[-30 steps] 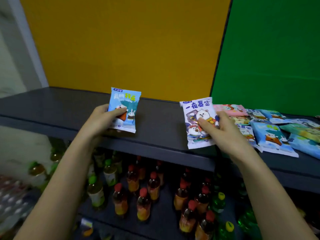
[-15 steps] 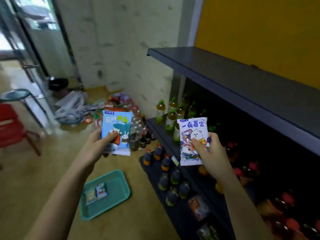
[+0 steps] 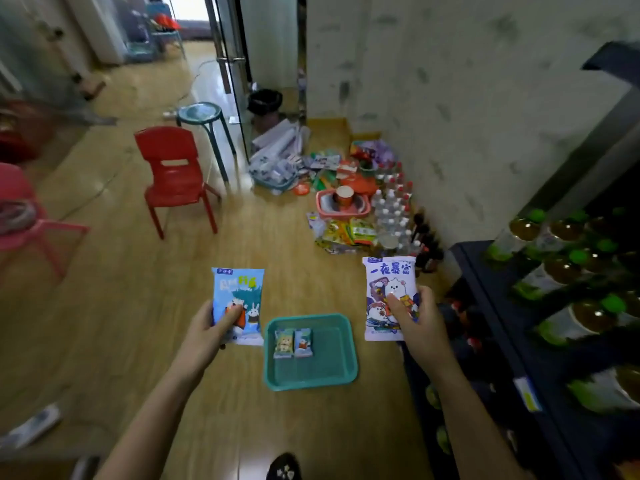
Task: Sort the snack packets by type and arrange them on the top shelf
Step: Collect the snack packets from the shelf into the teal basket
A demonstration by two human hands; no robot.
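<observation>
Dark metal shelving unit (image 3: pixel 540 341) at 3 o'clock; teal plastic tray (image 3: pixel 341 372) on the floor at 6 o'clock holds two small packets (image 3: pixel 293 344). Right hand (image 3: pixel 417 323) clamps the white-and-purple bear snack packet (image 3: pixel 389 282); left hand (image 3: pixel 211 329) clamps the light-blue rabbit snack packet (image 3: pixel 239 289), both upright above the floor.

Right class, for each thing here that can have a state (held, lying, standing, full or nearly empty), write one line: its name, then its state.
Left hand: gripping the blue packet, upright.
Right hand: gripping the white packet, upright.
Teal tray: on the floor, nearly empty.
Two small packets: lying flat, side by side in the tray.
Red chair: standing, unoccupied.
Stool: standing, unoccupied.
</observation>
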